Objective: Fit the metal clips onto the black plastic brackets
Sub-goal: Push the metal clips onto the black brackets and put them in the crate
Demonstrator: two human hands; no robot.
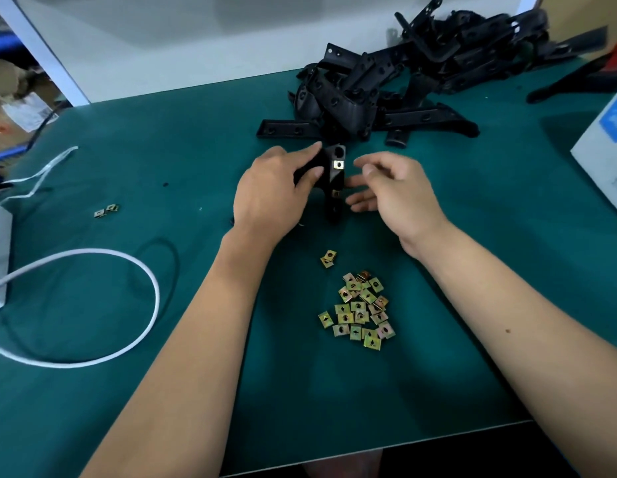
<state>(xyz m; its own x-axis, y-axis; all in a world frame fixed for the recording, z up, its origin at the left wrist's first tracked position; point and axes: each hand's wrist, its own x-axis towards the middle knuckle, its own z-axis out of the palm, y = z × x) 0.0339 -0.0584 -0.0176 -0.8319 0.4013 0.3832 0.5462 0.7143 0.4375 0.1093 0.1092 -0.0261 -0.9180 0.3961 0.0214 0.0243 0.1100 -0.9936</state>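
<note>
My left hand grips a black plastic bracket that stands upright over the green mat. Two brass metal clips sit on the bracket, one near its top and one lower down. My right hand hovers just right of the bracket with loosely curled fingers and holds nothing that I can see. A pile of several loose metal clips lies on the mat between my forearms, with a stray pair just above it. A heap of black brackets lies behind my hands.
Two more clips lie at the left on the green mat. A white cable loops across the left side. A white box stands at the right edge. The mat's front edge runs close to my elbows.
</note>
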